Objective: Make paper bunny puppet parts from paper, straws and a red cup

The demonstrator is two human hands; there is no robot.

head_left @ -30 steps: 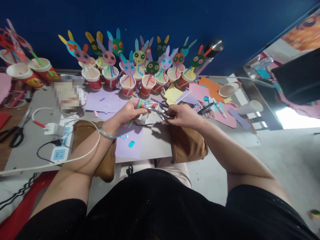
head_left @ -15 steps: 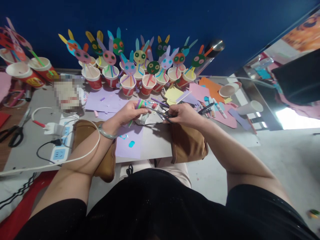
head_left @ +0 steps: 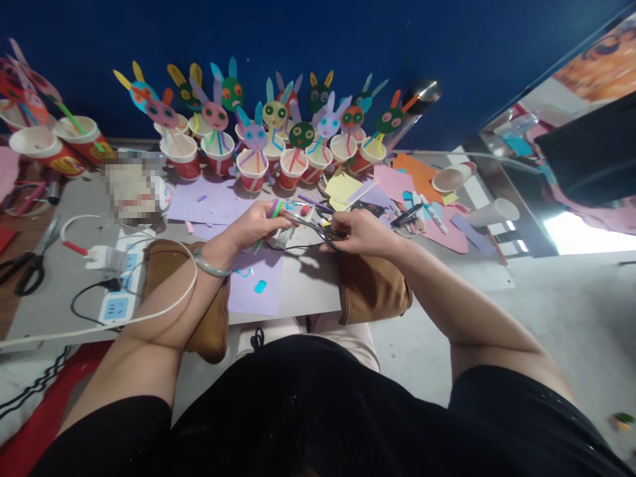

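My left hand (head_left: 254,225) is closed on purple and green straws (head_left: 276,209), whose ends stick out above and below the fingers. My right hand (head_left: 366,232) grips the black handles of a pair of scissors (head_left: 314,225). The blades point left and reach the fingertips of my left hand; whether they touch the straws I cannot tell. Below both hands lies a purple paper sheet (head_left: 256,301) with a small blue paper cutout (head_left: 260,287). Behind them stand red-and-white paper cups (head_left: 252,173) holding paper rabbit heads (head_left: 254,136) on straws.
A white power strip (head_left: 117,306) with plugs and cables lies left, near another pair of scissors (head_left: 30,271). Brown cloth pieces (head_left: 375,288) hang over the table's front edge. Markers (head_left: 433,215), coloured paper (head_left: 420,175) and tipped paper cups (head_left: 494,213) lie right.
The scissors' handles and the fingers of my right hand have spread a little. My left hand stays nearly in place with the straws. The view has shifted slightly.
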